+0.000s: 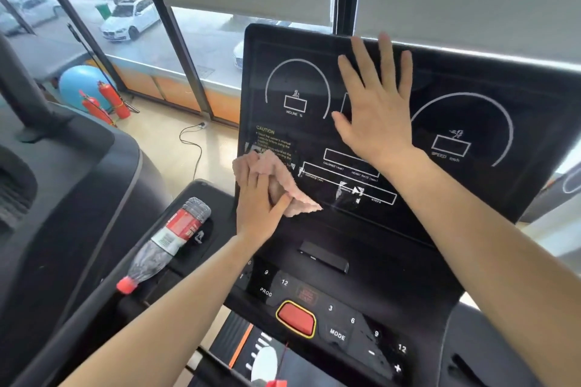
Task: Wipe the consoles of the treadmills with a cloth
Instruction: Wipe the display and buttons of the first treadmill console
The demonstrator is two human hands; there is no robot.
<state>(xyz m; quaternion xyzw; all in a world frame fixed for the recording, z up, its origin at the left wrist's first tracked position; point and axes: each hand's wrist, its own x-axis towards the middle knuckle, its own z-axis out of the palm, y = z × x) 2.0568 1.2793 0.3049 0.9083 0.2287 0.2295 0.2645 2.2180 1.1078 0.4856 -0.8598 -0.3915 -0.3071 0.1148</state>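
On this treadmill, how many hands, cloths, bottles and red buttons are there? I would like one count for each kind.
2 hands: left hand, right hand
1 cloth
1 bottle
1 red button
Total: 5

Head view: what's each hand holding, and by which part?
Left hand grips the pink cloth around its bunched middle, against the console. Right hand holds nothing; it lies flat on the console.

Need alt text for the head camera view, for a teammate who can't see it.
The left hand holds a pink cloth against the lower left of the treadmill console, by the CAUTION text. The right hand rests flat, fingers spread, on its upper middle. A plastic bottle lies on its side left of the console.
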